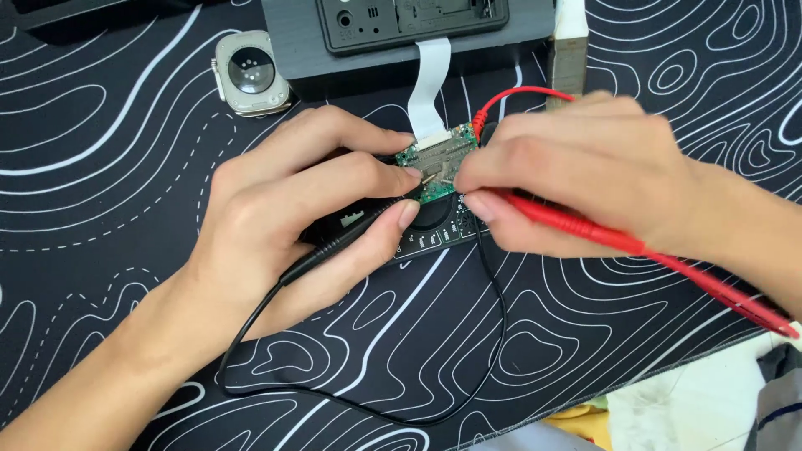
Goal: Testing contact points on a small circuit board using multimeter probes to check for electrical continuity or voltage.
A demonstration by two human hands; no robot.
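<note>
- A black desk mat (125,167) with white contour lines covers nearly the whole scene; at its near right edge a pale surface with some cloth shows.
- A grey device housing (292,42) lies at the far edge, with a black panel (413,21) set in its top. A white flat ribbon cable (430,79) runs from it toward the near side, down to the circuit board.
- The left hand (284,217) is curled closed around a black test probe (351,234), pinched between thumb and fingers, its tip aimed right at the board. The black lead (493,309) loops across the mat on the near side.
- The right hand (576,179) grips a red test probe (635,246), fingers closed on it, tip pointing left to the board. Its handle runs off toward the near right.
- A smartwatch body (251,73), face down with no strap, lies far left, well apart from both hands.
- The small green circuit board (439,163) sits in the middle, between the fingertips of both hands, over a black piece.
</note>
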